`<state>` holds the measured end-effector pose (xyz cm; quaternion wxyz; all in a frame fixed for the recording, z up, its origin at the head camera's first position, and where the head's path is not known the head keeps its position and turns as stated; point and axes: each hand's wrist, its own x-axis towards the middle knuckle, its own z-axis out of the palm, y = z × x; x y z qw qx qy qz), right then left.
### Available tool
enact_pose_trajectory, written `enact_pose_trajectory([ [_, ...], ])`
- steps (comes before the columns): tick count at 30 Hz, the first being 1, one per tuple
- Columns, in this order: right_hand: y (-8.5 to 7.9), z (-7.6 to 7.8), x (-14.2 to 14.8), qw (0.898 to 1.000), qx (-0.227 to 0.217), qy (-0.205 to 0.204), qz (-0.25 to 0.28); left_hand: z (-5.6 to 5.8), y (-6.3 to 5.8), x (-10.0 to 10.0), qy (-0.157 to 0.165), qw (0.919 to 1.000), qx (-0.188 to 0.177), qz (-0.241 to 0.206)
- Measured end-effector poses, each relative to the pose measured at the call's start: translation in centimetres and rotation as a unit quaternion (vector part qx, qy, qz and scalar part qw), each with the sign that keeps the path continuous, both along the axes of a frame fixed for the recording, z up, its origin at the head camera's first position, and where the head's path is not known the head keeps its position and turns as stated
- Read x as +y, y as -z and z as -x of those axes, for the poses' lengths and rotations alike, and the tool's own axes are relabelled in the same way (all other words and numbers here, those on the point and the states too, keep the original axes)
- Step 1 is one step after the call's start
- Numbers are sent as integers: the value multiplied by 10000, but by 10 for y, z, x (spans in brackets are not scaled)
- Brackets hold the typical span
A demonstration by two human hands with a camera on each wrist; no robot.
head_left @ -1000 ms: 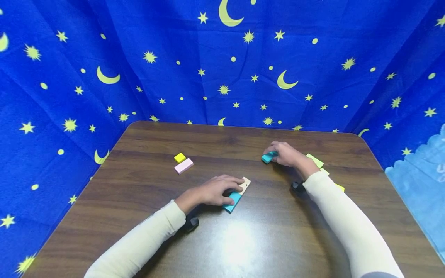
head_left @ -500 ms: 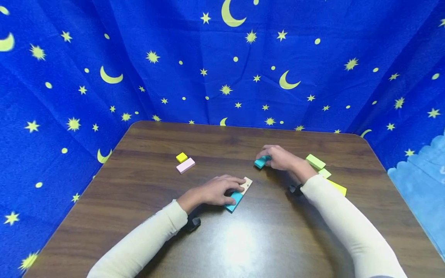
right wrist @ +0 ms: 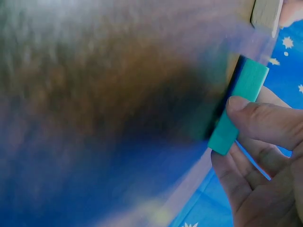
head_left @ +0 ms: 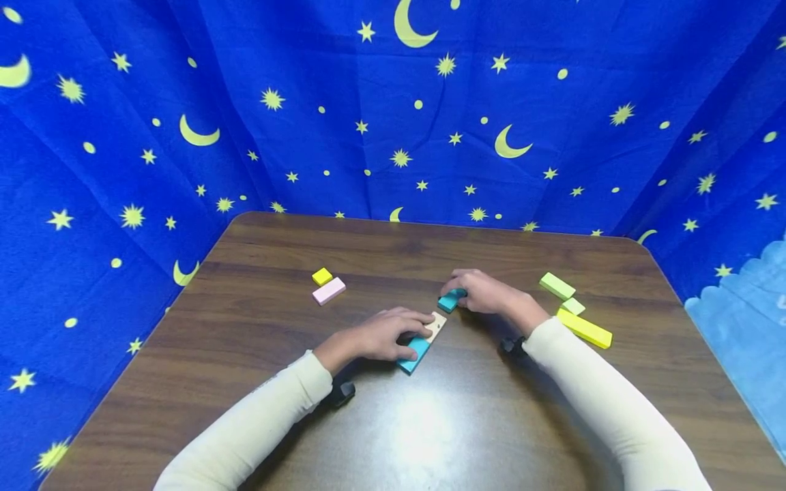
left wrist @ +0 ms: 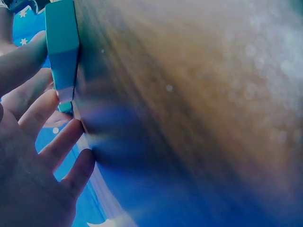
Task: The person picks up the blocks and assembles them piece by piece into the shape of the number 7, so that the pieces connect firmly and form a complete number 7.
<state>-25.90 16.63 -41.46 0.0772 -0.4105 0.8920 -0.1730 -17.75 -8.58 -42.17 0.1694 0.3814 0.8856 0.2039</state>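
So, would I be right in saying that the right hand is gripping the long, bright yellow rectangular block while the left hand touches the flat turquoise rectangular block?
Not quite: the right hand is gripping a darker teal rectangular block, as the right wrist view shows. The left hand does touch the flat turquoise rectangular block.

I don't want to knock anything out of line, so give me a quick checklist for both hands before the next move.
1. Right hand pinching the teal block: ok.
2. Left hand on the light blue block and cream block: ok.
3. Light blue block end to end with cream block: ok, no gap visible.
4. Teal block meeting cream block: not ok, a gap shows in the right wrist view.
5. Teal block flat on the table: cannot tell.
6. Yellow bar away from both hands: ok.
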Motion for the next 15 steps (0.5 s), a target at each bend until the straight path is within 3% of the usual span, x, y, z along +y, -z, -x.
enact_pose_trajectory([
  [15, 1, -12, -7, 9998, -28, -164, 142, -2, -2, 1, 10, 10000, 21, 82],
])
